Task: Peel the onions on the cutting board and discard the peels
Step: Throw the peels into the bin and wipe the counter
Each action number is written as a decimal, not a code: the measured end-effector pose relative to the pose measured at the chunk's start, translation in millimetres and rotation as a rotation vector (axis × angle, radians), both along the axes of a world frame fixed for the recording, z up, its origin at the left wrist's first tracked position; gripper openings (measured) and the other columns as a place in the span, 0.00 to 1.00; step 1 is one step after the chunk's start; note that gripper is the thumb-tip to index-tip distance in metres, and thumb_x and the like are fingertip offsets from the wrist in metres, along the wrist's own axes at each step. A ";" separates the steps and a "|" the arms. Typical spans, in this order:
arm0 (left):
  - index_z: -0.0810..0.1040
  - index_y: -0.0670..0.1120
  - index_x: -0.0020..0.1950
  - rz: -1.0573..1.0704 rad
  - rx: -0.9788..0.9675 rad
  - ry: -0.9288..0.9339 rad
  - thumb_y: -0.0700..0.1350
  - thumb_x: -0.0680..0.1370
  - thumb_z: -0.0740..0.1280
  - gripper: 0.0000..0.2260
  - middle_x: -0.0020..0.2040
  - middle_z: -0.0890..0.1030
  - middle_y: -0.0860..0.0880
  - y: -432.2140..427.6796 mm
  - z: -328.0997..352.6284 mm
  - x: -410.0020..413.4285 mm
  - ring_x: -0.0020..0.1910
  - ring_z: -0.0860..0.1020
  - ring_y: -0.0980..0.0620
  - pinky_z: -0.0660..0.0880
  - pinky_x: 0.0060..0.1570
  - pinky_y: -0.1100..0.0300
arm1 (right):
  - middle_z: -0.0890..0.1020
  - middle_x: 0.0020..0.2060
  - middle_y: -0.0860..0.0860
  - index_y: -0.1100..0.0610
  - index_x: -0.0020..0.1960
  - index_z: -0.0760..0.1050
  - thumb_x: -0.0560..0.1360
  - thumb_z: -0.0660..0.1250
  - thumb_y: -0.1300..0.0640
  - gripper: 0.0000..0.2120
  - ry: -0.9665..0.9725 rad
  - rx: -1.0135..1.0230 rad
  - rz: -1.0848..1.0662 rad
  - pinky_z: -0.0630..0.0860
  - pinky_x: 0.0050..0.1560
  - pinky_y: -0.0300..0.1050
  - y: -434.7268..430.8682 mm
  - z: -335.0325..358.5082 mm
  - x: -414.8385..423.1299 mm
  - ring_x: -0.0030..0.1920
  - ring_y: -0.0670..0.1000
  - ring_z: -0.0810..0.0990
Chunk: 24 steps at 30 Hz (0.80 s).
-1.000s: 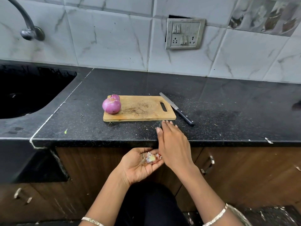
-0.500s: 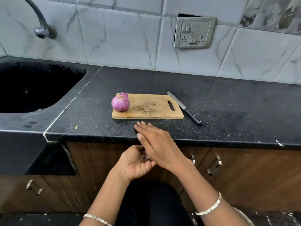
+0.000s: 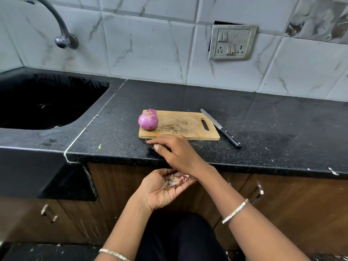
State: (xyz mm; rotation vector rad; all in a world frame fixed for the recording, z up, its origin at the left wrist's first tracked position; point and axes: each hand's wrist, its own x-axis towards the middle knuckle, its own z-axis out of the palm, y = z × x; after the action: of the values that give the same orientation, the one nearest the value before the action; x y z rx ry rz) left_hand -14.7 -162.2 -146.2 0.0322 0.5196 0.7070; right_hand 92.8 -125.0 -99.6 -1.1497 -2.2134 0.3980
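Observation:
Two peeled purple onions sit at the left end of the wooden cutting board [image 3: 184, 127]: a large onion [image 3: 148, 121] in front and a smaller onion [image 3: 151, 111] behind it. My left hand [image 3: 162, 187] is cupped palm up below the counter edge, with a small heap of onion peels [image 3: 175, 180] lying in it. My right hand [image 3: 176, 151] lies palm down on the black counter just in front of the board, fingers together and pointing left, holding nothing. Its wrist crosses over my left fingertips.
A black-handled knife [image 3: 220, 128] lies on the counter right of the board. A black sink [image 3: 43, 102] is at the left under a wall tap [image 3: 60, 29]. Small peel scraps [image 3: 333, 171] dot the counter edge. Wooden cabinet doors are below.
My right hand has swept left along the counter's front, from beside the knife to in front of the board's left part. The left hand stays cupped under the edge with the peels.

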 end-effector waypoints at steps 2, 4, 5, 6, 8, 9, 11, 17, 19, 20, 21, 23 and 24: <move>0.76 0.21 0.55 -0.006 0.002 -0.016 0.44 0.86 0.50 0.27 0.56 0.79 0.23 -0.7 0.8 -2.1 0.46 0.83 0.24 0.78 0.44 0.32 | 0.84 0.61 0.53 0.59 0.64 0.81 0.79 0.62 0.64 0.16 -0.093 0.018 0.031 0.74 0.66 0.49 8.5 -1.0 -10.6 0.64 0.53 0.80; 0.77 0.21 0.53 -0.005 0.010 -0.018 0.43 0.86 0.51 0.26 0.55 0.79 0.24 -0.9 1.7 -4.6 0.45 0.83 0.25 0.78 0.46 0.33 | 0.82 0.63 0.55 0.60 0.66 0.80 0.75 0.59 0.70 0.22 -0.170 0.026 0.034 0.72 0.69 0.52 14.6 -2.1 -15.3 0.66 0.55 0.78; 0.77 0.21 0.52 -0.006 0.013 -0.018 0.42 0.86 0.51 0.25 0.55 0.80 0.24 -0.9 1.9 -6.2 0.45 0.83 0.26 0.78 0.46 0.33 | 0.82 0.64 0.56 0.61 0.66 0.80 0.73 0.58 0.71 0.24 -0.188 0.027 0.030 0.72 0.70 0.52 16.7 -3.0 -15.8 0.67 0.56 0.78; 0.77 0.21 0.53 -0.010 0.014 -0.018 0.42 0.85 0.51 0.25 0.55 0.79 0.24 -0.6 1.8 -7.7 0.45 0.83 0.26 0.78 0.47 0.33 | 0.81 0.64 0.56 0.61 0.66 0.79 0.72 0.57 0.72 0.26 -0.197 0.027 0.027 0.71 0.71 0.52 18.3 -4.2 -15.4 0.68 0.56 0.77; 0.76 0.21 0.54 -0.020 0.020 -0.021 0.41 0.85 0.51 0.24 0.57 0.78 0.24 0.7 0.5 -10.5 0.47 0.83 0.25 0.78 0.48 0.33 | 0.81 0.65 0.56 0.61 0.66 0.79 0.71 0.57 0.74 0.27 -0.220 0.030 0.027 0.69 0.72 0.51 19.4 -4.7 -15.5 0.68 0.55 0.76; 0.76 0.20 0.55 -0.022 0.020 -0.023 0.42 0.85 0.51 0.24 0.57 0.78 0.23 1.4 -0.4 -11.5 0.47 0.83 0.25 0.78 0.48 0.33 | 0.81 0.65 0.56 0.61 0.66 0.79 0.71 0.57 0.74 0.27 -0.229 0.030 0.028 0.69 0.72 0.52 18.7 -4.3 -15.9 0.69 0.55 0.76; 0.76 0.20 0.54 -0.030 0.012 -0.034 0.42 0.85 0.52 0.25 0.57 0.78 0.23 2.7 -1.5 -12.3 0.47 0.83 0.25 0.78 0.47 0.33 | 0.81 0.65 0.55 0.61 0.66 0.79 0.72 0.57 0.74 0.27 -0.237 0.027 0.017 0.70 0.72 0.52 13.5 -2.9 -12.8 0.68 0.55 0.76; 0.78 0.27 0.55 -0.024 0.019 0.000 0.41 0.81 0.56 0.18 0.52 0.82 0.30 6.0 -8.6 -11.2 0.44 0.86 0.34 0.81 0.46 0.40 | 0.84 0.60 0.52 0.60 0.63 0.82 0.70 0.57 0.67 0.25 -0.201 0.131 -0.075 0.76 0.64 0.49 -40.0 -13.3 19.3 0.62 0.53 0.79; 0.77 0.30 0.56 -0.026 0.026 -0.001 0.41 0.77 0.58 0.17 0.53 0.81 0.32 6.1 -11.6 -10.1 0.46 0.85 0.35 0.82 0.48 0.42 | 0.85 0.57 0.51 0.60 0.59 0.84 0.69 0.59 0.67 0.23 -0.184 0.169 -0.092 0.77 0.63 0.47 -61.0 -21.0 27.0 0.59 0.51 0.80; 0.77 0.30 0.56 -0.035 0.032 0.001 0.41 0.77 0.58 0.17 0.53 0.81 0.32 6.1 -12.5 -9.2 0.46 0.85 0.36 0.82 0.48 0.42 | 0.85 0.55 0.51 0.59 0.57 0.84 0.69 0.59 0.68 0.22 -0.165 0.184 -0.094 0.78 0.61 0.46 -69.4 -24.9 29.5 0.58 0.50 0.80; 0.77 0.30 0.56 -0.046 0.043 0.001 0.41 0.77 0.58 0.16 0.52 0.81 0.32 5.9 -12.5 -8.1 0.46 0.85 0.37 0.83 0.47 0.43 | 0.85 0.53 0.50 0.59 0.56 0.84 0.69 0.61 0.68 0.20 -0.135 0.192 -0.094 0.78 0.60 0.46 -76.0 -28.1 30.7 0.57 0.49 0.80; 0.78 0.30 0.55 -0.053 0.062 -0.013 0.40 0.77 0.58 0.16 0.50 0.82 0.32 4.1 -11.9 -4.5 0.43 0.86 0.37 0.85 0.42 0.44 | 0.83 0.54 0.49 0.58 0.55 0.84 0.71 0.63 0.70 0.18 -0.050 0.196 -0.103 0.77 0.59 0.43 -80.3 -31.1 31.0 0.57 0.47 0.80; 0.79 0.30 0.55 -0.052 0.070 -0.019 0.40 0.77 0.58 0.16 0.50 0.82 0.32 3.4 -11.0 -2.5 0.43 0.86 0.37 0.85 0.39 0.45 | 0.82 0.55 0.49 0.58 0.55 0.84 0.72 0.64 0.70 0.17 -0.007 0.197 -0.120 0.77 0.59 0.42 -77.9 -29.5 29.8 0.57 0.46 0.79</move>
State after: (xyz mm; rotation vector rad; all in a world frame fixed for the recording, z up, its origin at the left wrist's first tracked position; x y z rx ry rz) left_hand -17.2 -158.8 -157.1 0.1038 0.4739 0.6739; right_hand 122.6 -202.8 -129.2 -1.1698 -2.1232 0.1234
